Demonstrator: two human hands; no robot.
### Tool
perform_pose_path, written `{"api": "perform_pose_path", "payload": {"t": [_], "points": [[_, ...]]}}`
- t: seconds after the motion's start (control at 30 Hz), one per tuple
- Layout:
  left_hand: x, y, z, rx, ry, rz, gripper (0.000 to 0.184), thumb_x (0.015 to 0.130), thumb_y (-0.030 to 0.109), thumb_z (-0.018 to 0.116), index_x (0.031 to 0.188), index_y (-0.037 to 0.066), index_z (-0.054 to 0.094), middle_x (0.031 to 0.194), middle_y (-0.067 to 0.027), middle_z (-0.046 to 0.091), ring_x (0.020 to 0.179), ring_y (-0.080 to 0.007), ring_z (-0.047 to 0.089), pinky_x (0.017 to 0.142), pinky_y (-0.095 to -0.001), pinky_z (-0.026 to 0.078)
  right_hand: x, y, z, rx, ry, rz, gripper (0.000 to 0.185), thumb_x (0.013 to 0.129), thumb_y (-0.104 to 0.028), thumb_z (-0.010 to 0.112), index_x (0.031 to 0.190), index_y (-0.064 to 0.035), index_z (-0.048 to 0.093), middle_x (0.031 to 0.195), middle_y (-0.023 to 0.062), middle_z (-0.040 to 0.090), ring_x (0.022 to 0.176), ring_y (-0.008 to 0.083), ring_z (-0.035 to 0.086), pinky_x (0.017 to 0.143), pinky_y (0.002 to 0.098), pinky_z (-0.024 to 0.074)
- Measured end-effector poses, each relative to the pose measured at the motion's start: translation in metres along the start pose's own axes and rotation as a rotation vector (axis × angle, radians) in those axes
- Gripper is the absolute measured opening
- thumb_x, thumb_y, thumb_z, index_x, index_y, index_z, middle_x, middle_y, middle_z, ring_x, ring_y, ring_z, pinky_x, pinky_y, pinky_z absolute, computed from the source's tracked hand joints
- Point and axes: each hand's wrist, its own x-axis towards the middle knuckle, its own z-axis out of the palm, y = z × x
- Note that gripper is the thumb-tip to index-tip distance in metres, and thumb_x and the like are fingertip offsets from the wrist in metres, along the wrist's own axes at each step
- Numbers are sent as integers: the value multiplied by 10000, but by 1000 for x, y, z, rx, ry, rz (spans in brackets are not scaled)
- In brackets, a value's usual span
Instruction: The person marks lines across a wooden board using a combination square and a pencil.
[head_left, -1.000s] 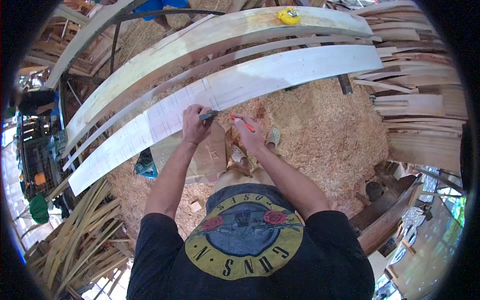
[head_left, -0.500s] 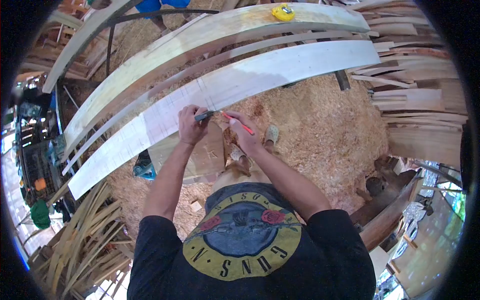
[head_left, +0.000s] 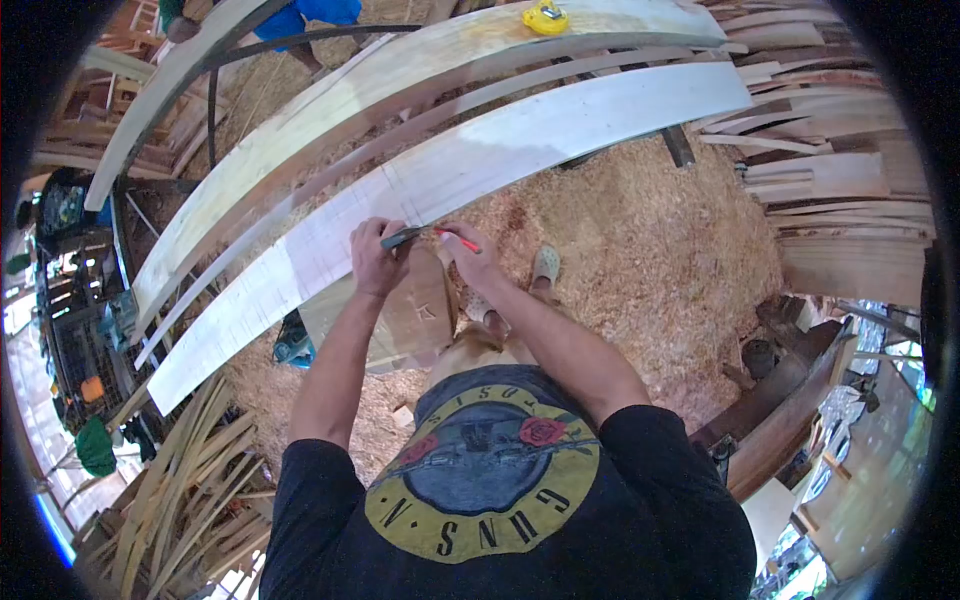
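Note:
My left hand (head_left: 376, 256) is closed on a slim dark grey tool (head_left: 402, 236) that looks like a knife, pointing to the right. My right hand (head_left: 472, 262) pinches a red pencil (head_left: 460, 240), its tip turned toward the end of the dark tool. The two tips nearly meet; whether they touch is too small to tell. Both hands are at the near edge of a long, pale curved board (head_left: 560, 122), which bears several thin pencil lines across its left half.
Beyond the board lie a thin curved strip (head_left: 440, 112) and a thicker curved beam (head_left: 400, 85) carrying a yellow tape measure (head_left: 546, 18). Stacked planks (head_left: 830, 170) stand at right, loose wood strips (head_left: 180, 480) at lower left. Wood shavings (head_left: 640, 260) cover the ground. Another person's blue shorts (head_left: 310, 14) show behind.
The view has shifted slightly. My right hand has come a little nearer to the left, and the pencil lies at a flatter angle. Both hands keep their holds.

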Motion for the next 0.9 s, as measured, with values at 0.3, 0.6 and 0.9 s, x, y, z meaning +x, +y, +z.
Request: {"api": "perform_pose_path", "payload": {"t": [0.3,0.6,0.9], "points": [[5,3,-4,4,-5,7,246,847,220,842,1023,166,680,932,-61,632,906,-311,617,783,-476,451,-18,-17,-22,334,-113,108,371,1108,-220,604,1397,6,658,1198,68,734,1039,135,675,944,295,546],[2,1,-2,13,-17,-1,250,836,198,837,1015,157,667,941,-71,621,913,-322,612,789,-482,454,9,19,-2,37,-72,55,378,1084,-303,642,1320,-15,708,1071,65,756,947,124,687,824,271,546],[3,1,-5,-37,-20,0,269,823,163,834,1044,149,683,952,-76,636,940,-331,627,803,-488,459,-41,-45,-75,315,-58,3,331,1095,-233,571,1295,-7,706,1140,74,747,961,151,686,858,310,565]]}}
